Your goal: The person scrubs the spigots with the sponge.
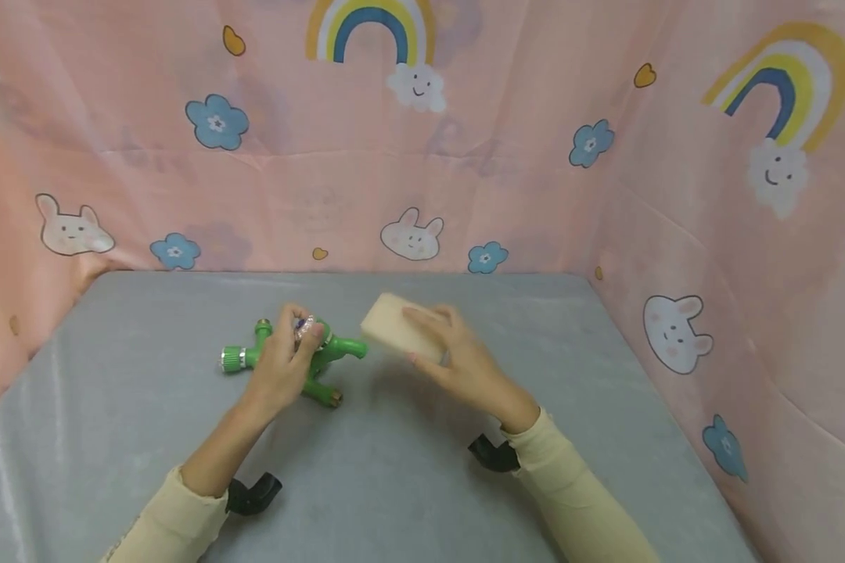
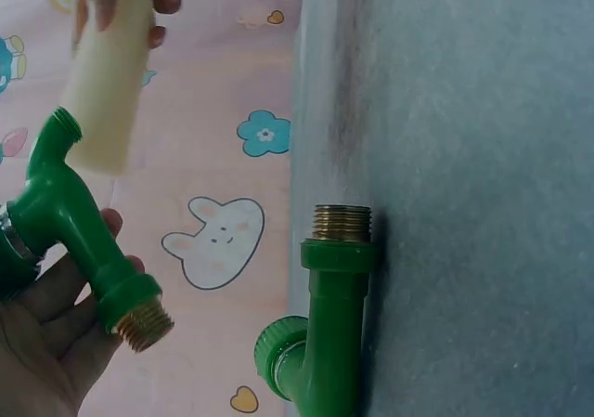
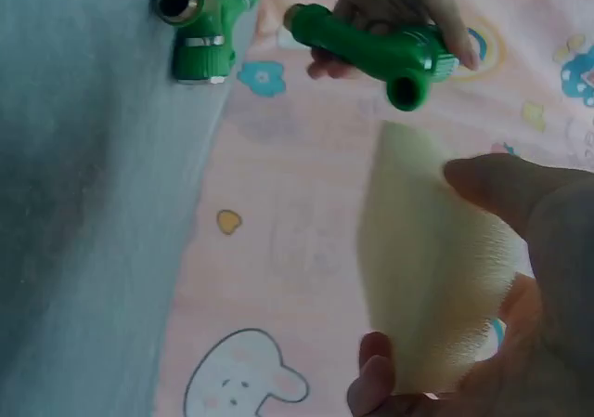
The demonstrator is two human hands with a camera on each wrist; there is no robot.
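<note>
In the head view my left hand (image 1: 282, 363) grips a green tap (image 1: 348, 346) above the table, its spout turned to the right. The left wrist view shows its brass threaded end beyond my fingers. My right hand (image 1: 468, 363) holds a cream sponge block (image 1: 392, 322) between thumb and fingers, a little blurred, just beyond the spout. A second green tap (image 1: 234, 359) lies on the table under and left of my left hand, partly covered by it. Its ribbed green knob and brass thread (image 2: 342, 222) show in the left wrist view.
A grey cloth covers the table (image 1: 408, 485). Behind it and at the sides hangs a pink curtain (image 1: 521, 203) printed with rainbows, rabbits and flowers. Black curved pieces (image 1: 255, 494) stick out at both sleeve cuffs.
</note>
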